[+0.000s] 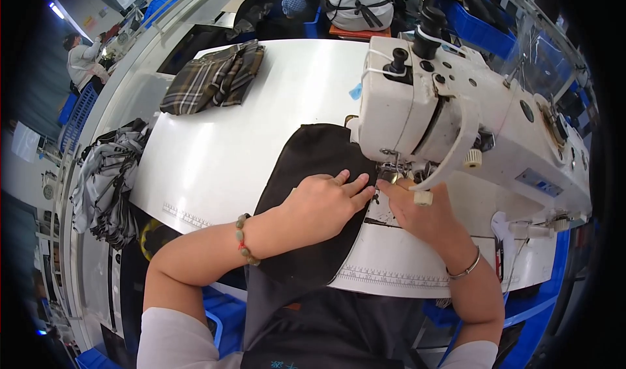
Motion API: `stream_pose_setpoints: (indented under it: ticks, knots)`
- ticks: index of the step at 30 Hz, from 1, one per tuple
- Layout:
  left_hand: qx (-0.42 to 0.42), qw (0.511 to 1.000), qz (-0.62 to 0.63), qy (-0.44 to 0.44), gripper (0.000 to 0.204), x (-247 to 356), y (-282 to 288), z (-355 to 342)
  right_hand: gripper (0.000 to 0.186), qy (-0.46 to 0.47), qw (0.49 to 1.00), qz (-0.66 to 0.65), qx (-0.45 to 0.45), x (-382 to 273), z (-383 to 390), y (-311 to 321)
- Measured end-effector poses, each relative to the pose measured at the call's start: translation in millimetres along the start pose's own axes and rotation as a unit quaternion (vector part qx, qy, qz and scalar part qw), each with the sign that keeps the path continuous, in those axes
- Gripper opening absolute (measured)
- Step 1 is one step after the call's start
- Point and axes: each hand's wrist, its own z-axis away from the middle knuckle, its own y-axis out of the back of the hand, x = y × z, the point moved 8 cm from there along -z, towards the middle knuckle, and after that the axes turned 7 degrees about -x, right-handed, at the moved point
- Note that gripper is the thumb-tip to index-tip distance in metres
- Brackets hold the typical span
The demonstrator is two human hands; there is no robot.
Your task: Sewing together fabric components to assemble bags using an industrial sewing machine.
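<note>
A black fabric piece (306,167) with a rounded far end lies on the white table, its right edge running up to the needle area of a white sewing machine (450,102). My left hand (326,203) rests on this fabric with fingers stretched out, pressing it flat near the presser foot (393,168). Close by, my right hand (420,212) is at the fabric's right edge, fingers bent beside the presser foot. Its fingertips are partly hidden by the machine's curved guard, so what they pinch, if anything, cannot be made out.
Folded brown plaid cloth (215,79) lies at the table's far left. A heap of grey and white cloth (111,180) hangs off the left side. Blue bins (225,317) stand below the table. A person (357,4) sits beyond the far edge; another person (85,62) is at far left.
</note>
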Motion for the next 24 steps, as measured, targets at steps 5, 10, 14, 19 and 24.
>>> stream_pose_setpoints:
  ticks: [5,10,14,19,24]
  knots:
    - [0.019,1.000,-0.019,0.001,0.043,-0.5,-4.1,0.1,0.030,0.001,1.000,0.019,-0.010,-2.8,-0.1,-0.9]
    - [0.040,0.999,-0.013,0.016,0.029,7.7,19.1,3.1,0.010,-0.002,1.000,0.025,0.006,-7.3,-3.4,6.2]
    - [0.044,0.867,0.481,-0.124,0.027,51.2,76.5,23.0,0.027,0.009,0.997,0.081,0.014,-10.2,2.6,-4.2]
    - [-0.156,0.599,0.728,-0.296,0.043,118.9,162.6,20.8,0.017,0.023,0.996,0.081,0.027,-12.5,1.7,7.5]
    - [-0.245,0.590,0.722,-0.265,0.033,124.3,180.0,23.0,0.022,0.037,0.994,0.096,0.024,-20.9,-1.2,4.7]
